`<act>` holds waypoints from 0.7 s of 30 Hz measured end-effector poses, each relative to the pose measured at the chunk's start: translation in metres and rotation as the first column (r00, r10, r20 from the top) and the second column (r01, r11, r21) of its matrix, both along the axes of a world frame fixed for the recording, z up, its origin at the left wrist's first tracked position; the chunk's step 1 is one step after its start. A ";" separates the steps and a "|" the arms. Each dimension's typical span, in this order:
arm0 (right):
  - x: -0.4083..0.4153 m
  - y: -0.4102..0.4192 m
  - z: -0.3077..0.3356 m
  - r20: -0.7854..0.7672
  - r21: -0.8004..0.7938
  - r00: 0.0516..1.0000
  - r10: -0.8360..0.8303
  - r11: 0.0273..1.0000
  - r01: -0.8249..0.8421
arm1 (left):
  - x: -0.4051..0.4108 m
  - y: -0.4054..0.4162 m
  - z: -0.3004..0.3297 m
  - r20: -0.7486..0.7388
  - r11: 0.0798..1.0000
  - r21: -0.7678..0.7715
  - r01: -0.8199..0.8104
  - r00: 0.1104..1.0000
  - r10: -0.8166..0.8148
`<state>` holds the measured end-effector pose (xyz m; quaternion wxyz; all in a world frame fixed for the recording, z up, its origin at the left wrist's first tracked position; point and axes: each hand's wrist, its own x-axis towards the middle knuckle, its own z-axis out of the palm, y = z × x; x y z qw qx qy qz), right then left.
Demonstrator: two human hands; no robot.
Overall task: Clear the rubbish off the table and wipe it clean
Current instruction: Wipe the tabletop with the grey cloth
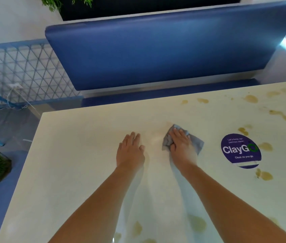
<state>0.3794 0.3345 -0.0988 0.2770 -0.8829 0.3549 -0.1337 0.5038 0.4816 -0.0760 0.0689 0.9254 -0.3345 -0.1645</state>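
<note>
No rubbish is seen on the table (pixel 79 155); clearing is judged complete. A grey cloth (pixel 195 143) is pressed flat near the table's middle under the right hand (pixel 180 144), fingers curled over it. The left hand (pixel 130 149) is laid open and empty, palm down, beside it. Brown stains (pixel 251 99) are left across the right side and near edge around the purple sticker (pixel 240 151); wiping is judged partly done.

My two bare forearms enter from the bottom edge, uncovered to the frame's limit, no sleeve showing. My left hand (pixel 130 149) and right hand (pixel 182 146) carry no glove, ring, watch or bracelet that I can see.
</note>
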 end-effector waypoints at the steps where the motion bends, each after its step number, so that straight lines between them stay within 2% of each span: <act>1: 0.000 0.016 0.000 0.008 0.027 1.000 0.017 0.999 -0.017 | -0.002 -0.001 0.001 -0.013 1.000 0.006 -0.013 1.000 0.013; 4: -0.012 0.054 -0.007 0.030 -0.010 0.964 0.263 0.965 -0.263 | -0.007 -0.001 0.005 -0.011 1.000 0.028 -0.015 1.000 0.015; 6: -0.024 0.043 0.001 0.015 -0.009 0.930 0.368 0.930 -0.368 | -0.005 -0.001 0.006 -0.020 0.999 0.044 0.010 1.000 -0.009; 8: -0.028 0.019 0.006 0.050 0.029 0.959 0.280 0.959 -0.281 | -0.001 0.000 0.010 -0.064 0.998 0.057 0.034 0.997 -0.030; 10: -0.026 0.001 0.007 0.046 0.072 0.997 0.068 0.995 -0.072 | 0.003 0.001 0.015 -0.118 0.999 0.027 0.043 0.992 -0.040; 12: -0.017 0.013 0.004 -0.010 0.061 0.999 -0.046 0.997 0.046 | 0.004 0.007 0.020 -0.081 0.997 -0.057 0.048 0.995 -0.052; 14: -0.011 0.053 0.001 -0.021 0.043 1.000 0.010 0.999 -0.009 | -0.003 0.019 0.022 0.002 0.986 -0.164 0.039 0.999 -0.039; 16: -0.018 0.089 0.000 -0.010 -0.007 0.977 0.214 0.977 -0.214 | -0.011 0.035 0.021 0.029 0.972 -0.236 0.011 1.000 -0.005; 18: -0.031 0.091 0.001 -0.035 -0.014 0.934 0.356 0.934 -0.356 | -0.017 0.051 0.019 0.028 0.967 -0.252 -0.024 0.999 0.032; 20: -0.036 0.076 0.002 0.007 -0.010 0.943 0.333 0.943 -0.333 | -0.017 0.070 0.020 0.037 0.965 -0.258 -0.048 0.998 0.059; 21: -0.038 0.065 0.001 0.039 0.012 0.970 0.239 0.971 -0.240 | -0.016 0.077 0.019 0.043 0.964 -0.261 -0.055 0.997 0.068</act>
